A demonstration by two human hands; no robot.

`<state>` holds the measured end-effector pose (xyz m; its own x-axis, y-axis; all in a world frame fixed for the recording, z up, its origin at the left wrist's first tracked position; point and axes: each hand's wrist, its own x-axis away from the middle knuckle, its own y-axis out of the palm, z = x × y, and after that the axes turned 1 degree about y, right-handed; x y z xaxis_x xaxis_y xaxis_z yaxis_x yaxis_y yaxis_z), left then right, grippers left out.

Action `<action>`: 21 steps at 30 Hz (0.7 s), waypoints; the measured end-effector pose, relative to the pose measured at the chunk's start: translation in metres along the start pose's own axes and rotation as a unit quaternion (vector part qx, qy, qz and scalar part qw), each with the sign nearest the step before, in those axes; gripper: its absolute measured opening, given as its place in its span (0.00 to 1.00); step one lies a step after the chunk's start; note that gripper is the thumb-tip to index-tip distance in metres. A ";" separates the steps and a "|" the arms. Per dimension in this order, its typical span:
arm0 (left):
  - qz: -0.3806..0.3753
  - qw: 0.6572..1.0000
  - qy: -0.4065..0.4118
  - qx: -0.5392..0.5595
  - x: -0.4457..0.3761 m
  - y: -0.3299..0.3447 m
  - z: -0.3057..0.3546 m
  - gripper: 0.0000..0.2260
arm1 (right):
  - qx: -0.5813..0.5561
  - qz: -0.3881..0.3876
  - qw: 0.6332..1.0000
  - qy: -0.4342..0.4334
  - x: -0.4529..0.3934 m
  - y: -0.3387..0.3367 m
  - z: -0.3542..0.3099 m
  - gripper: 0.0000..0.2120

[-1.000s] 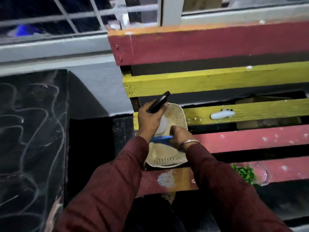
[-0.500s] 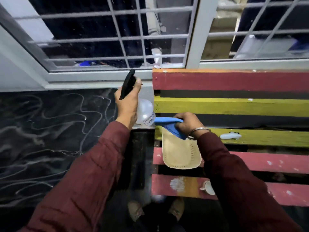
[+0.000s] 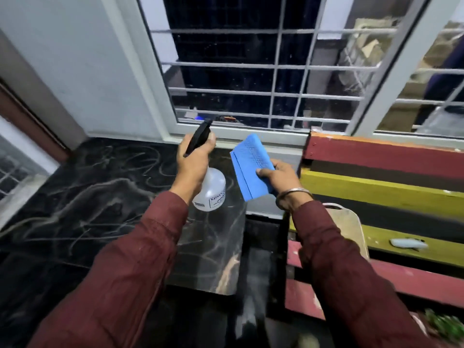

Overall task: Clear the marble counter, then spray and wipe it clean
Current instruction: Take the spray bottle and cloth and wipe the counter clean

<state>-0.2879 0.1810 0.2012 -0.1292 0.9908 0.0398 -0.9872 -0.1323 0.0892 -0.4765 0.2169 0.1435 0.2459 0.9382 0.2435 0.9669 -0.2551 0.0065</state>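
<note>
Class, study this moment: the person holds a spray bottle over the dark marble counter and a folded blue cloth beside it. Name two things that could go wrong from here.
1. The spray bottle, held by the left hand, hangs near the marble counter edge; spray could drift onto the painted bench.
2. The right hand pinches the blue cloth at one side only; that grip may let it unfold or slip.

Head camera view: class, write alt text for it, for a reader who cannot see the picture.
A person's left hand grips a clear spray bottle above a black marble counter, while the right hand holds a folded blue cloth. Behind is a barred window; to the right is a red and yellow slatted bench.
</note>
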 end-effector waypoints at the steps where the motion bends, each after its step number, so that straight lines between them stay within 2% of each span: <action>1: -0.012 1.000 0.013 0.000 -0.001 -0.024 0.008 0.02 | -0.009 -0.002 1.000 0.003 0.004 0.026 -0.003 0.09; 4: -0.048 0.998 0.038 0.006 -0.006 -0.085 0.023 0.10 | -0.027 -0.007 0.999 0.016 0.010 0.088 -0.009 0.09; 8: -0.031 0.998 0.034 -0.031 -0.024 -0.151 0.031 0.18 | -0.030 -0.003 0.999 0.016 0.014 0.157 -0.016 0.06; 15: 0.023 0.993 -0.007 -0.118 -0.071 -0.231 0.026 0.18 | 0.015 0.028 0.999 0.031 -0.018 0.235 -0.018 0.04; 21: 0.060 0.979 -0.022 -0.194 -0.119 -0.300 0.028 0.15 | -0.048 0.018 0.996 0.071 -0.070 0.314 -0.014 0.06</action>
<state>0.0265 0.1021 0.1977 -0.2508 0.9655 0.0702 -0.9277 -0.2190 -0.3025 -0.1912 0.0677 0.1423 0.2614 0.8871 0.3805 0.9448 -0.3158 0.0871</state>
